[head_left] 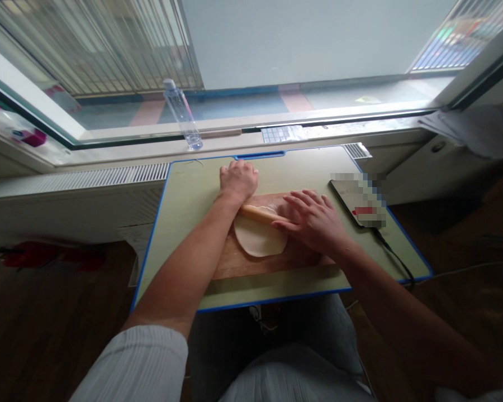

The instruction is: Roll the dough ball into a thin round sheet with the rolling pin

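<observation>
A wooden rolling pin [260,214] lies slantwise across a flat round of pale dough [260,237]. The dough rests on a wooden board [245,268]. My right hand [314,218] is over the pin's right end, fingers spread and stretched forward, thumb along the pin. Past the board's far left corner, my left hand [240,180] is closed with its knuckles up; what its fingers hold, if anything, is hidden. The pin's left end shows by my left wrist. Part of the dough's far side is hidden behind the pin and my right hand.
The board stands on a small pale table with a blue rim [163,223]. A phone-like dark device [352,204] with a cable [392,251] lies to the right, partly pixelated. A clear plastic bottle [184,117] stands on the sill by the window; papers [471,131] are at far right.
</observation>
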Tool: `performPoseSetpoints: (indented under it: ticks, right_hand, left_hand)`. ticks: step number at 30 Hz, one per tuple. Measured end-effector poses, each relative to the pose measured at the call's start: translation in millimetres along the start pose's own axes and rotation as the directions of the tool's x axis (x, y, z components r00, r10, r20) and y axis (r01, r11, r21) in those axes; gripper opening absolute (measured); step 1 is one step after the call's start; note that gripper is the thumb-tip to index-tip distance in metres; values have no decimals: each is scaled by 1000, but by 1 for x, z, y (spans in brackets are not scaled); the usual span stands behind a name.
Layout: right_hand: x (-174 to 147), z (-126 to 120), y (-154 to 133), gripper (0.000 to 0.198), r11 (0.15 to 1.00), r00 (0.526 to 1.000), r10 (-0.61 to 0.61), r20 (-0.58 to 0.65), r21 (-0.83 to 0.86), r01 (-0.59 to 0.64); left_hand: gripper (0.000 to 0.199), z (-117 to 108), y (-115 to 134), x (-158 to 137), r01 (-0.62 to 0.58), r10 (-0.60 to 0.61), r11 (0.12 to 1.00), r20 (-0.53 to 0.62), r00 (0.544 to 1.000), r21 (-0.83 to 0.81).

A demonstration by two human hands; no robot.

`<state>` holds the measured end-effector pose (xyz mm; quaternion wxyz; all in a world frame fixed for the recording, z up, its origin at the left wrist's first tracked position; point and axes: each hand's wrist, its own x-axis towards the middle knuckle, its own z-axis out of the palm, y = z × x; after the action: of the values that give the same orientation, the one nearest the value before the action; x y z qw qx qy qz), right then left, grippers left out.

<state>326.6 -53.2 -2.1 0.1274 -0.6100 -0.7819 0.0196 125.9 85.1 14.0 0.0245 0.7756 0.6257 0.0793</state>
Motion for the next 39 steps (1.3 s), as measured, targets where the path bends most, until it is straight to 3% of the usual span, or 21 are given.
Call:
performPoseSetpoints:
  ticks: [16,21,25,27,30,33,39]
  right_hand:
    - [19,-5,15,77,998,1000,-18,25,55,16]
    - [23,-4,20,79,997,1000,-4,18,74,3]
    - [18,-7,14,80,999,998,21,63,35,-23]
    - [13,-6,8,83,998,994,66,90,-7,-65]
    - [5,-3,-2,91,985,979,170,114,-56,-164]
    - [-1,0,-10,98,971,965,234,119,-68,-227]
    - [-3,0,-16,99,960,958,279,66,-53,-276]
  left_hand:
    - [45,16,2,31,43,-45,998,-35,998,-52]
    - [43,8,6,33,26,-33,995,-69,997,-95]
    - [39,-10,5,11,-122,103,985,-154,983,-121]
    - [37,-18,1,-10,-197,182,974,-125,975,-115]
    - [43,-20,-9,-44,-190,191,978,11,981,-83]
    - [49,-13,-19,-68,-151,152,988,56,987,-29]
    - [53,-4,-22,-70,-131,132,991,67,989,-22]
